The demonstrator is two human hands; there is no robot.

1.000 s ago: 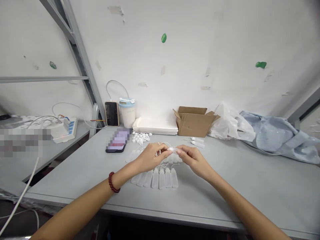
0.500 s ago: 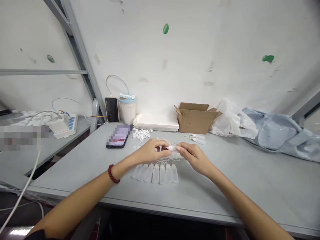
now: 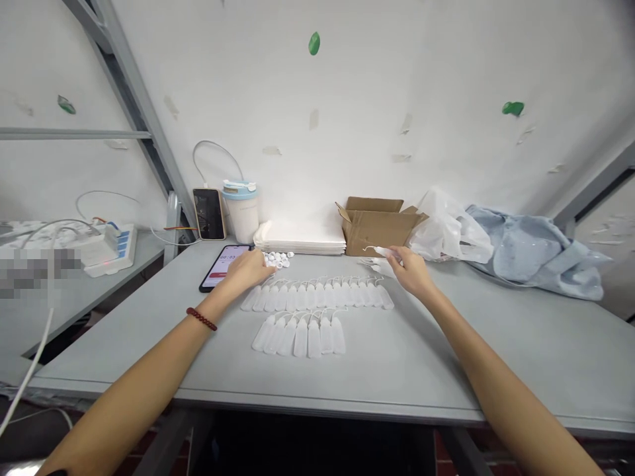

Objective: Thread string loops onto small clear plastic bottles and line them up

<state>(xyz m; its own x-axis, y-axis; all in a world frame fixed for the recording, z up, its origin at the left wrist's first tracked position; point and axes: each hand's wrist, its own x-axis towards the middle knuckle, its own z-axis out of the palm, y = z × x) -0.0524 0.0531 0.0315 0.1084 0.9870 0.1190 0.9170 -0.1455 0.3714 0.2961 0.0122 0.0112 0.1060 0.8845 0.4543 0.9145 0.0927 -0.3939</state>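
My left hand (image 3: 248,270) reaches to the small pile of white caps (image 3: 278,259) by the phone; its fingers curl over the nearest caps, and whether one is held is hidden. My right hand (image 3: 410,268) is stretched toward the cardboard box and is closed on a small squeeze bottle (image 3: 380,251) above a few loose ones (image 3: 378,265). Two rows of translucent small bottles lie on the grey table (image 3: 446,350): a long back row (image 3: 317,295) and a shorter front row (image 3: 300,334).
A phone (image 3: 224,264) lies flat by my left hand; a second phone (image 3: 208,213) leans against the wall beside a white cup (image 3: 241,209). White sheets (image 3: 300,238), an open cardboard box (image 3: 374,226), a plastic bag (image 3: 449,231) and blue cloth (image 3: 536,254) line the back. A power strip (image 3: 106,246) sits left.
Both hands were together in the middle, working on one small bottle. They have parted: the left went to the caps, the right to the loose bottles by the box. The back row now shows.
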